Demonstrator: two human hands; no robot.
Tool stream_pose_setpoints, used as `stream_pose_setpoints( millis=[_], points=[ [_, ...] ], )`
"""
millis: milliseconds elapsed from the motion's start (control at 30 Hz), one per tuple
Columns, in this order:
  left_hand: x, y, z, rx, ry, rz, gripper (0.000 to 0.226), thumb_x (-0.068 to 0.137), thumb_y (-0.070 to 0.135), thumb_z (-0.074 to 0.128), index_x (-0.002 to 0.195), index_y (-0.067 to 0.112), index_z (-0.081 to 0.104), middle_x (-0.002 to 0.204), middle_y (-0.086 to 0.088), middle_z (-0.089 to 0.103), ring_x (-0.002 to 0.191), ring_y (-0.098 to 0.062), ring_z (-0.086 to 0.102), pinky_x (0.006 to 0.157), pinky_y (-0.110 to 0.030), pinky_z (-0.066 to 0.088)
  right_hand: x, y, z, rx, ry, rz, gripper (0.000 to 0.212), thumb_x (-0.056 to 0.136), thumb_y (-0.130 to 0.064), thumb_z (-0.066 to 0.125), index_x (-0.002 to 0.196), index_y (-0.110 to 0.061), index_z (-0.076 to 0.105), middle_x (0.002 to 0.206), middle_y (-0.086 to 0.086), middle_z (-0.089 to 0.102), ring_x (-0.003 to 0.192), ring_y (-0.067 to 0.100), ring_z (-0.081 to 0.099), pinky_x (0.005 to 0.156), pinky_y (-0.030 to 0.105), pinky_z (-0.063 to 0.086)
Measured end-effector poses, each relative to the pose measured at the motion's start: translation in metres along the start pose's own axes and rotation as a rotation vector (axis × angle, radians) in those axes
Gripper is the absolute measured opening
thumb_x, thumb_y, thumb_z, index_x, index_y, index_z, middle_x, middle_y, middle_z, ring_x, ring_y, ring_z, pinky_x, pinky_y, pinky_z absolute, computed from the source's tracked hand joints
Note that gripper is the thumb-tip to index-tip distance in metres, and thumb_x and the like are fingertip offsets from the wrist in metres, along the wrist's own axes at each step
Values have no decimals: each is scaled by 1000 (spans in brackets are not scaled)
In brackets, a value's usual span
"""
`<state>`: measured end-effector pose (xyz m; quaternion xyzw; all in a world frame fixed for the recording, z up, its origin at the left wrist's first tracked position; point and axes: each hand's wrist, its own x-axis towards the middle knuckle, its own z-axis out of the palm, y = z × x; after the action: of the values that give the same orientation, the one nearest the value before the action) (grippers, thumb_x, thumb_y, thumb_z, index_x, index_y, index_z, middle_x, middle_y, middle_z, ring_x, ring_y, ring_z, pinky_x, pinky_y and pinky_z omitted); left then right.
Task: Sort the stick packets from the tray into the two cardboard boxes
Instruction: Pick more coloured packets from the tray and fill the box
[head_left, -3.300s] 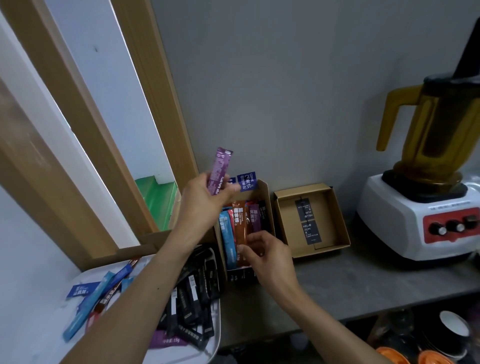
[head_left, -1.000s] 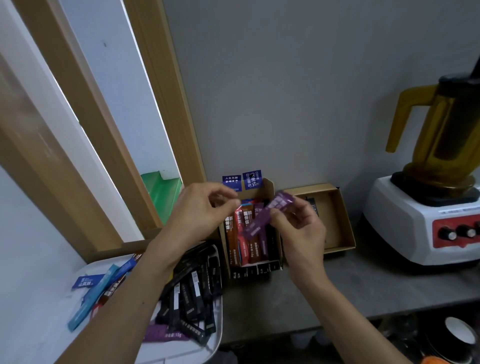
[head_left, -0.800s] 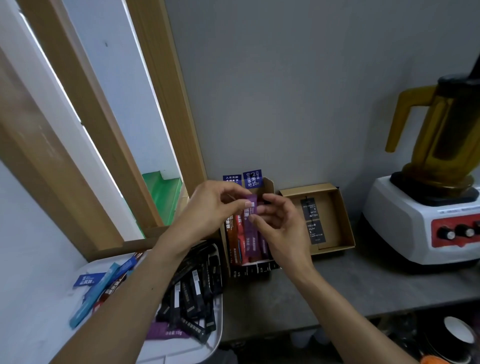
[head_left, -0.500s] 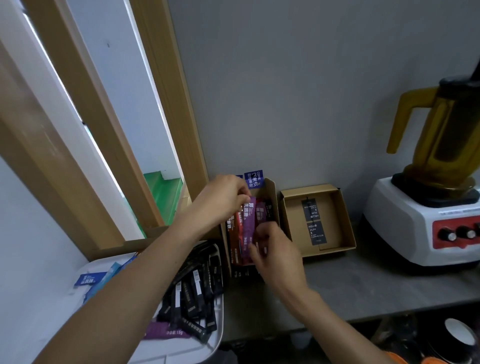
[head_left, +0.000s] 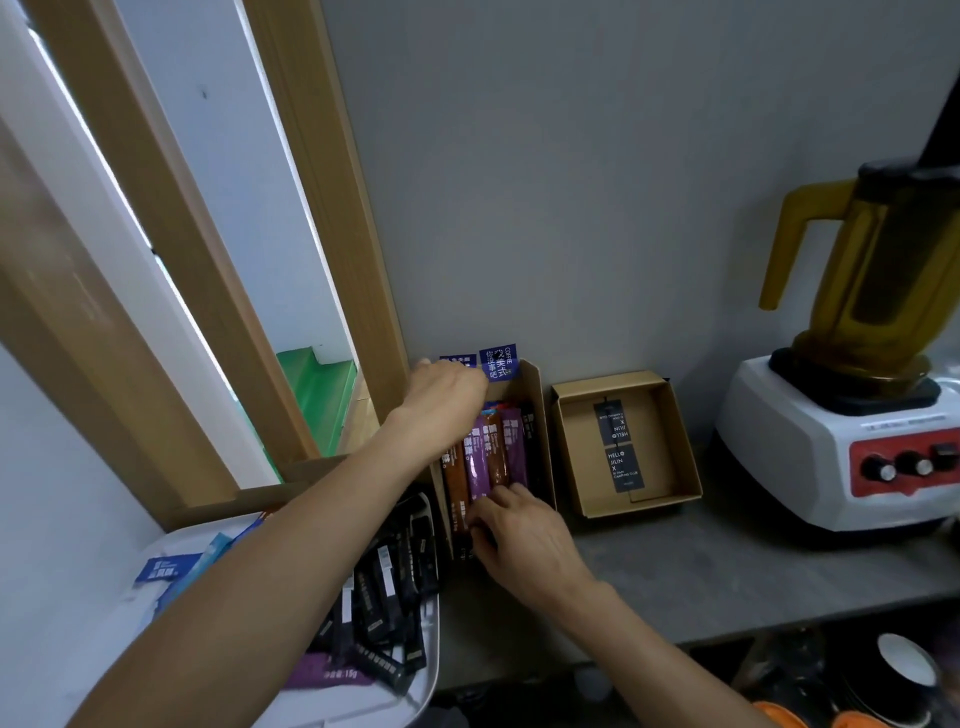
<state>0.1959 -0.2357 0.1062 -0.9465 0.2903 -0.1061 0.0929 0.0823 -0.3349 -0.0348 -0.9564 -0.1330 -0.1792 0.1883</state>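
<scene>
Fuller cardboard box (head_left: 537, 410) | coloured packets (head_left: 488, 452) in a row | left hand (head_left: 447, 400) at far ends, right hand (head_left: 519, 535) at near ends, likely squaring them | grips: cannot tell.

"HELLO JILIN X … CAMPING CLUB" on a black packet (head_left: 625, 467); "15g" on a purple packet (head_left: 332, 671).

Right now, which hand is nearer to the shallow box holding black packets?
The right hand. It sits at the near end of the packed box, just left of the shallow box; the left hand is farther, at the packed box's far left corner.
</scene>
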Motion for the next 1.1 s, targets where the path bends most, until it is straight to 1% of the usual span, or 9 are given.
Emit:
stream_pose_setpoints(
  millis=[233, 367, 533, 633, 700, 767, 833, 933, 1100],
  points=[
    [-4, 1, 6, 118, 73, 41, 6, 92, 15, 72, 97, 18, 69, 88, 0, 66, 88, -22, 63, 88, -38, 40, 1, 2, -1, -36, -30, -1, 23, 98, -37, 58, 119, -28, 62, 126, -3, 65, 116, 18, 59, 94, 35, 55],
    [-8, 0, 7, 126, 124, 66, 16, 89, 27, 78, 100, 20, 69, 94, 1, 70, 93, -20, 65, 92, -39, 41, 0, 0, -3, -37, -13, -26, 23, 97, -39, 55, 116, -30, 65, 124, -5, 65, 116, 16, 57, 93, 33, 53],
    [-21, -11, -2, -14, 354, 162, 19, 94, 34, 69, 111, 26, 69, 110, 5, 69, 106, -17, 59, 94, -37, 41, 2, 3, -9, -20, -40, -38, 25, 98, -37, 56, 121, -32, 65, 131, -7, 62, 122, 13, 54, 99, 33, 50],
    [-47, -35, -5, -149, 500, 262, 17, 92, 30, 68, 106, 20, 72, 102, 2, 69, 96, -18, 61, 82, -33, 47, -2, -1, -15, 13, 5, -23, 21, 94, -36, 59, 112, -32, 69, 119, -10, 66, 111, 11, 58, 90, 29, 53],
    [-71, -56, 1, -186, 563, 261, 12, 91, 26, 69, 99, 17, 72, 95, 1, 69, 87, -15, 60, 72, -26, 45, -6, -9, -20, 56, 68, -3, 17, 91, -33, 63, 106, -29, 70, 110, -11, 67, 102, 9, 61, 82, 25, 54],
    [-99, -77, 11, -249, 541, 193, 8, 93, 25, 71, 96, 18, 71, 91, 4, 67, 81, -9, 56, 68, -21, 43, -8, -23, -22, 131, 90, -4, 15, 90, -30, 66, 104, -29, 69, 107, -12, 65, 97, 6, 62, 76, 24, 56],
    [-127, -95, 27, -311, 447, 88, 9, 95, 32, 70, 96, 23, 69, 87, 10, 66, 75, -4, 53, 65, -15, 36, -6, -41, -20, 222, 72, -47, 15, 90, -28, 68, 105, -29, 69, 105, -13, 64, 92, 5, 62, 73, 22, 55],
    [-166, -114, 52, -375, 245, -107, 12, 95, 43, 66, 96, 31, 68, 81, 19, 61, 72, -2, 54, 60, -22, 38, 3, -66, -8, 281, 5, -125, 22, 90, -26, 71, 112, -27, 69, 108, -14, 65, 92, 3, 62, 74, 17, 53],
    [-218, -140, 92, -318, 92, -581, 12, 95, 40, 65, 98, 30, 70, 95, 11, 66, 92, -15, 63, 68, -31, 43, 45, -109, 23, 196, -60, -68, 17, 96, -38, 62, 106, -25, 69, 97, -8, 68, 86, 14, 65, 67, 32, 53]
  ],
)
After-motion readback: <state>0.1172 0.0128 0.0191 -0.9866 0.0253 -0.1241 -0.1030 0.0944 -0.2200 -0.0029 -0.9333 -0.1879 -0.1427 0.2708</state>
